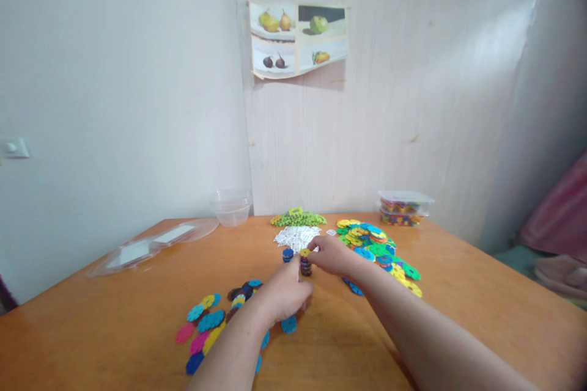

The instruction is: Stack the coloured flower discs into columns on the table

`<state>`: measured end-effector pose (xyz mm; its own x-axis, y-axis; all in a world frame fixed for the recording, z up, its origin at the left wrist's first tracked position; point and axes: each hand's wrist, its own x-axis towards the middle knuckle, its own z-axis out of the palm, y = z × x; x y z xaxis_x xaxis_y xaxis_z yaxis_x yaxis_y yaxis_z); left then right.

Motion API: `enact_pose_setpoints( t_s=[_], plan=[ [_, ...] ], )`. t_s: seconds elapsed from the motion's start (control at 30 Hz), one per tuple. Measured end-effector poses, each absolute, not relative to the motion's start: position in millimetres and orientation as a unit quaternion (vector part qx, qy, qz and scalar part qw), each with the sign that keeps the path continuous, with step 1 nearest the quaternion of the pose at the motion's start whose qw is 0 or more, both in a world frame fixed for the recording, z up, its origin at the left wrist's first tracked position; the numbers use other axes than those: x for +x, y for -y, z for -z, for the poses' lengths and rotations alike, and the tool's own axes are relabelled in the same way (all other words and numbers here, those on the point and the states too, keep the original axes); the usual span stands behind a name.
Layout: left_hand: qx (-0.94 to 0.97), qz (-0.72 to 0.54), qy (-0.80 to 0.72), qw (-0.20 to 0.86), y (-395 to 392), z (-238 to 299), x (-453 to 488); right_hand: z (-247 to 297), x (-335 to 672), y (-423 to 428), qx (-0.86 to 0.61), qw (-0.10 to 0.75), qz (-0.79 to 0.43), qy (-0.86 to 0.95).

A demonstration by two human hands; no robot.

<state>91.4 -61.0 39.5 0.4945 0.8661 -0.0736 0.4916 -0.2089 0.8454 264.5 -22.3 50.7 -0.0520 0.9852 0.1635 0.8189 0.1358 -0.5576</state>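
A short stack of colourful snowflake discs [306, 266] stands upright on the orange wooden table [458, 293]. My right hand [331, 255] pinches a yellow disc [305, 252] on top of that stack. My left hand [287, 294] curls beside the stack's base, fingers closed; I cannot make out whether it holds anything. A small blue stack [288, 254] stands just left behind. Loose discs [208, 324] in blue, yellow and pink lie to the left of my left forearm.
A big pile of mixed discs [376, 247] lies right of my hands. Green pieces [298, 219] and white pieces [297, 236] lie behind. A clear bowl [230, 206], clear lids [151, 245] and a lidded box of pieces [403, 208] stand near the wall.
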Motion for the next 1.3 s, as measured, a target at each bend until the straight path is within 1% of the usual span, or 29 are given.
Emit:
enact_pose_setpoints(
  t_s=[0.23, 0.43, 0.5, 0.6, 0.7, 0.77, 0.9, 1.03, 1.3],
  plan=[
    [0.748, -0.224, -0.454, 0.429, 61, -39, 89, -54, 266, 25, -0.629, 0.268, -0.149, 0.714],
    [0.760, -0.227, -0.445, 0.416, 70, -67, 78, -71, 264, 35, -0.620, 0.270, -0.143, 0.722],
    [0.759, -0.241, -0.442, 0.414, 71, -78, 71, -76, 260, 45, -0.584, 0.250, -0.179, 0.751],
    [0.723, -0.286, -0.487, 0.398, 68, -89, 61, -79, 251, 60, -0.502, 0.162, -0.249, 0.812],
    [0.695, -0.328, -0.520, 0.373, 64, -92, 53, -75, 242, 69, -0.458, 0.081, -0.261, 0.846],
    [0.684, -0.345, -0.534, 0.357, 61, -92, 49, -69, 237, 72, -0.441, 0.058, -0.267, 0.855],
    [0.672, -0.359, -0.547, 0.347, 58, -89, 46, -58, 228, 74, -0.418, 0.047, -0.282, 0.862],
    [0.673, -0.360, -0.542, 0.352, 57, -87, 46, -52, 223, 75, -0.426, 0.035, -0.263, 0.865],
    [0.675, -0.361, -0.543, 0.346, 55, -84, 47, -52, 219, 80, -0.437, 0.048, -0.243, 0.864]
  ],
)
